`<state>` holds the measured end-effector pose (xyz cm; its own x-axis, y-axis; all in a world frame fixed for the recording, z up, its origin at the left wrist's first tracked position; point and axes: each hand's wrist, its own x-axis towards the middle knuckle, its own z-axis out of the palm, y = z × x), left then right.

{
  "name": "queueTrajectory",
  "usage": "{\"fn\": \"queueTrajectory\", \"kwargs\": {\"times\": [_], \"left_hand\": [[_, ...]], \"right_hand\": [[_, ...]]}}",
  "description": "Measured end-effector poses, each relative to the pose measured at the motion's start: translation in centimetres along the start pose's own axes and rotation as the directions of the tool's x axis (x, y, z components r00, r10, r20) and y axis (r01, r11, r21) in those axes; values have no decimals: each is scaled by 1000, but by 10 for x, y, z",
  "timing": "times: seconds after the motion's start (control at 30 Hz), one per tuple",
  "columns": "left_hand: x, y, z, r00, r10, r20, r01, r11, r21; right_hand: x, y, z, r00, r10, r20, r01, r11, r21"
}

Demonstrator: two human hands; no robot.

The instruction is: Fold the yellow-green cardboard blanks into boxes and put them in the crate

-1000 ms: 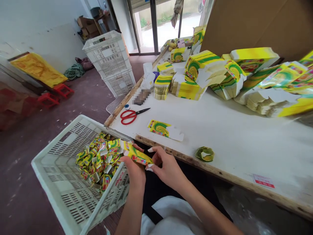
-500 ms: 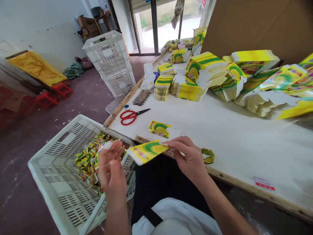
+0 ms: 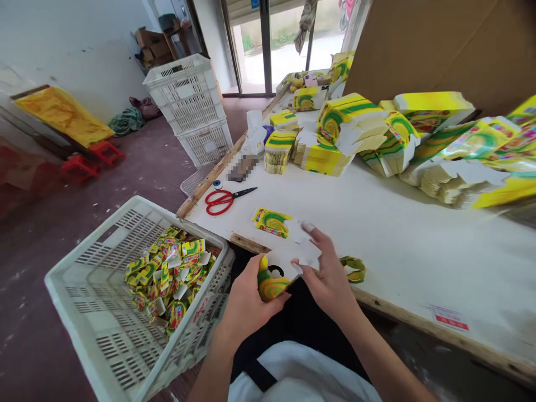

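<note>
A small yellow and green carton (image 3: 273, 289) is between my hands at the table's front edge. Its end is open towards me, with white flaps up and a dark opening inside. Wrapped round its left side is my left hand (image 3: 251, 304), fingers closed on it. My right hand (image 3: 324, 273) pinches the white flaps at the right end, its index finger raised. Just beyond lies a flat carton (image 3: 273, 222) on the white table (image 3: 402, 251). By my right wrist is a yellow-green ring-shaped strip (image 3: 355, 270).
Red-handled scissors (image 3: 221, 202) lie at the table's left, near a blue-centred roll (image 3: 216, 183). Stacks of flat cartons (image 3: 322, 159) line the back. A white basket (image 3: 84, 301) holding many small cartons (image 3: 167, 279) stands left, with stacked crates (image 3: 188, 106) behind.
My left hand has come right from over the basket and taken hold of the carton. The carton, flat before in my right hand, is now opened out.
</note>
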<state>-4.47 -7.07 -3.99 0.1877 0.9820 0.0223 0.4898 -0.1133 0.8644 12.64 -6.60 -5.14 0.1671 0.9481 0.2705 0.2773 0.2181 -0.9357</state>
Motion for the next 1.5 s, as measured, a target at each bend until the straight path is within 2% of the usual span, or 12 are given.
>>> {"fn": "queueTrajectory", "kwargs": {"times": [0.07, 0.13, 0.27, 0.37, 0.53, 0.63, 0.77, 0.93, 1.07, 1.17, 1.3, 1.5], "left_hand": [[-4, 1, 3, 998, 48, -40, -46, 998, 42], [-6, 3, 6, 993, 95, -68, -90, 994, 68], [-10, 7, 16, 990, 134, -40, -133, 991, 33], [-11, 8, 22, 988, 153, -40, -152, 988, 6], [-9, 2, 20, 977, 213, -28, -211, 974, 78], [-8, -1, 15, 980, 198, 9, -197, 974, 110], [-5, -4, 12, 995, 72, 70, -74, 997, 19], [1, -14, 20, 994, 102, -31, -101, 995, 6], [1, -18, 21, 947, -103, -305, 115, 993, 21], [1, -16, 13, 920, -290, -265, 241, 950, -200], [4, -13, 2, 883, -419, -213, 230, 780, -582], [4, -9, -7, 876, -442, -191, 200, 693, -692]], "right_hand": [[0, 5, 7, 974, 197, 108, -219, 944, 246], [0, 5, 15, 925, 336, 179, -381, 820, 427], [-3, -5, 27, 869, 486, 92, -434, 661, 612], [-5, -13, 28, 871, 484, 83, -416, 639, 646], [0, -12, 19, 868, 307, 390, -471, 757, 452], [2, -7, 16, 880, 195, 433, -369, 855, 364], [-9, -5, 17, 907, 77, 415, -145, 980, 135], [-22, -1, 24, 874, -112, 473, 138, 990, -19], [-16, 15, 25, 965, -160, 208, 168, 985, -22], [-11, 22, 20, 982, -182, 50, 186, 979, -80], [-14, 23, 14, 928, -320, 188, 346, 930, -126], [-13, 27, 7, 874, -321, 365, 398, 903, -160]]}}
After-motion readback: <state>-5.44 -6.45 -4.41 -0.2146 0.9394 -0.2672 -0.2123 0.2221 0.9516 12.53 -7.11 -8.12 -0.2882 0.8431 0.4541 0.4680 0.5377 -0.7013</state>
